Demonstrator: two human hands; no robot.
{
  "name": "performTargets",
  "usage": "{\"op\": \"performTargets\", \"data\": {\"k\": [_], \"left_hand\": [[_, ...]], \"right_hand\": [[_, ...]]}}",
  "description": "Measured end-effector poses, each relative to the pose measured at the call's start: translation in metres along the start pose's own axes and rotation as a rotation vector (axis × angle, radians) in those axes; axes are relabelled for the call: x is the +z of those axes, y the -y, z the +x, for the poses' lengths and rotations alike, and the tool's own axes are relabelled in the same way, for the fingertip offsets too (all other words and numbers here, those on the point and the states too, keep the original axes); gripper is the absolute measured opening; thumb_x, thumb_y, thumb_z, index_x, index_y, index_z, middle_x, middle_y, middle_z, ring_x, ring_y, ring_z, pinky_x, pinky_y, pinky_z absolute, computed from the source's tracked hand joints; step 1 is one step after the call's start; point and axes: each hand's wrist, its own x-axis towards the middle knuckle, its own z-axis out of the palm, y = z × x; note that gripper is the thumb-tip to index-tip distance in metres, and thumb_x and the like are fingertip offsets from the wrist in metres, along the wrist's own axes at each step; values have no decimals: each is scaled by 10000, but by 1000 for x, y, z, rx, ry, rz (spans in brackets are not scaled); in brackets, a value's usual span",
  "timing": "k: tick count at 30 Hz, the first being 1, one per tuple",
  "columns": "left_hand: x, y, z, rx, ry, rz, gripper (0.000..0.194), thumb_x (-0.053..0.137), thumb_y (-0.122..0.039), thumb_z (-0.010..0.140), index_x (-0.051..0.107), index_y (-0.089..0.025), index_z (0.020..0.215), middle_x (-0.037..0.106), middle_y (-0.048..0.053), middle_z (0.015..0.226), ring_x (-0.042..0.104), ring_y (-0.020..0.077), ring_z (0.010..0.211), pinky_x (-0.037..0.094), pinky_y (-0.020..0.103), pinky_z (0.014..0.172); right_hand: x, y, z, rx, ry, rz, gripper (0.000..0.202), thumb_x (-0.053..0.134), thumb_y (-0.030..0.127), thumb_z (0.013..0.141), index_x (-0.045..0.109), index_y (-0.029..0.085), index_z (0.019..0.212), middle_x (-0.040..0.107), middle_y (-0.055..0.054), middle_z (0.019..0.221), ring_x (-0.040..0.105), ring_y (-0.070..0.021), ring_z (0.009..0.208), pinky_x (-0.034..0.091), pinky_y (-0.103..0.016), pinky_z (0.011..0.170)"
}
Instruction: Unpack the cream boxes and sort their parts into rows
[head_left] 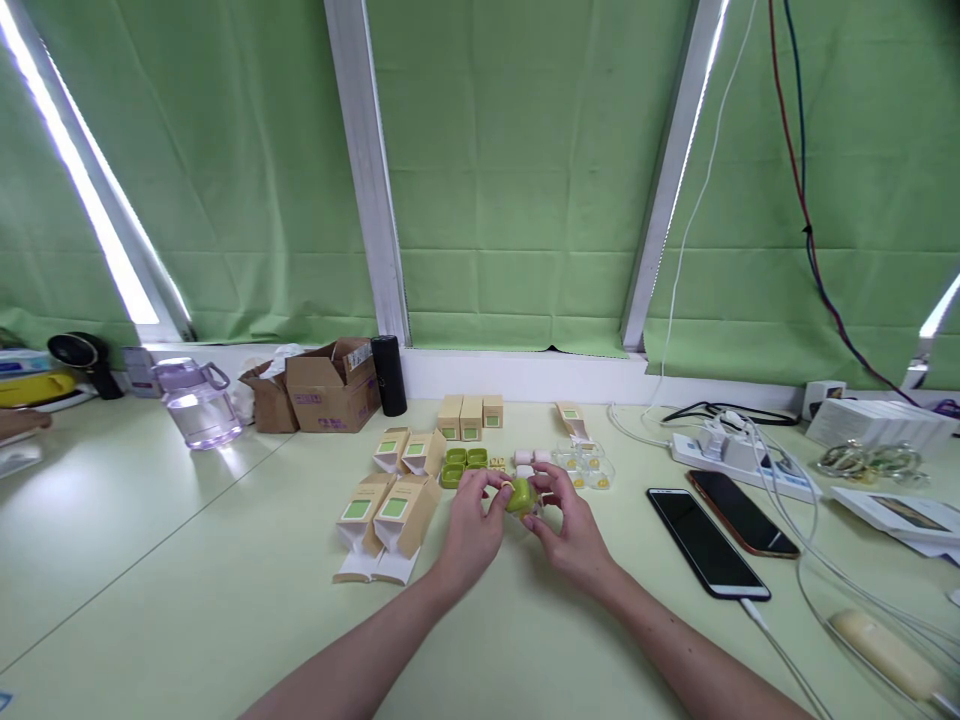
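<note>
My left hand [477, 510] pinches a small green container [520, 496] from the left, above the table. On its other side, the fingers of my right hand [564, 520] are curled round it, with what looks like a clear edge at the fingertips. Just beyond my hands lie green square trays [454, 456], tiny yellowish pieces [496, 463], pale pink round pieces [523, 457] and clear plastic domes [592, 463] with yellow bits in them. Open cardboard boxes [405, 508] with green labels lie to the left of my left hand.
Closed small boxes [460, 415] stand at the back, with one open box [574, 420] beside them. Two phones [709, 540], a power strip [742, 465] and white cables are on the right. A water jug [199, 405] and brown carton [330, 390] stand left; a person's hand [22, 422] shows far left.
</note>
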Motion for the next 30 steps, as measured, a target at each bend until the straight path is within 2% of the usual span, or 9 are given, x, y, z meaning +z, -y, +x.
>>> {"op": "performTargets", "data": {"k": [7, 12, 16, 21, 26, 30], "left_hand": [[-3, -5, 8, -94, -78, -232, 253, 655, -449, 925, 653, -198, 891, 729, 85, 995, 666, 222, 916, 502, 349, 852], [-2, 0, 15, -260, -159, -493, 453, 799, -590, 761, 638, -174, 836, 702, 53, 841, 655, 196, 813, 532, 325, 783], [-3, 3, 16, -395, -176, -656, 475, 846, -569, 715, 629, -163, 833, 683, 34, 807, 643, 168, 743, 554, 316, 722], [-3, 4, 15, -444, -189, -757, 449, 871, -518, 705, 643, -153, 831, 699, 49, 856, 657, 167, 761, 582, 327, 728], [-3, 4, 15, -463, -183, -760, 432, 872, -496, 714, 641, -150, 830, 697, 44, 848, 662, 159, 746, 586, 321, 723], [-3, 2, 14, -469, -175, -744, 454, 877, -519, 697, 638, -154, 821, 693, 35, 825, 656, 154, 730, 580, 307, 700]], "right_hand": [[-4, -5, 2, -45, -51, -57, 574, 627, 198, 865, 439, 257, 1404, 675, -98, 1224, 654, -261, 1141, 548, -453, 991], [-7, -2, 4, -60, -88, -51, 484, 615, 176, 862, 482, 263, 1320, 641, -82, 1231, 645, -236, 1131, 543, -439, 1022], [-11, -1, 6, -125, -88, -113, 305, 576, 167, 884, 579, 261, 1175, 584, -79, 1230, 617, -230, 1135, 538, -419, 1008], [-21, 1, 8, -156, -109, -281, 156, 541, 144, 914, 617, 240, 1010, 576, -96, 1243, 595, -243, 1183, 522, -407, 998], [-33, 9, 12, -189, -53, -700, 161, 575, 85, 878, 650, 228, 886, 637, -95, 1213, 597, -280, 1118, 516, -382, 854], [-51, 17, 19, -48, -17, -850, 172, 575, 103, 905, 698, 216, 864, 612, -91, 1143, 618, -187, 819, 446, -289, 663]]}}
